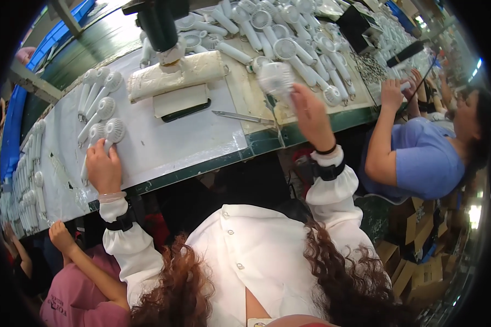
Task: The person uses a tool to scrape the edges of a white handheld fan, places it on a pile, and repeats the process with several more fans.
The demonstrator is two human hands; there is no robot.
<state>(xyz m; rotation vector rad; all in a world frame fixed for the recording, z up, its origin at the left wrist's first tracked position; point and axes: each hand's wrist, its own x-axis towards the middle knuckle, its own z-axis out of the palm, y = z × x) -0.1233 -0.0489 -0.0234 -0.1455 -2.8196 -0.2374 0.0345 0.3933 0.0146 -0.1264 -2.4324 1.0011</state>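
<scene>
My left hand (104, 166) is closed around the handle of a white handheld fan (114, 131) at the left of the work surface. Beside it lie several more such fans (105, 108), heads toward the upper right. Over the right part of the table, my right hand (312, 117) grips another white handheld fan (276, 79), whose round head is blurred by motion. Its handle is mostly hidden by my fingers. Between my hands stands a pad wrapped in off-white material (177, 76) under a dark machine head (157, 27).
A thin metal blade-like tool (243, 117) lies near the table's green front edge (202, 171). Many white fans (297, 49) are heaped at the back right, near a black box (358, 28). A co-worker in blue (425, 158) sits right; one in pink (84, 286) sits left.
</scene>
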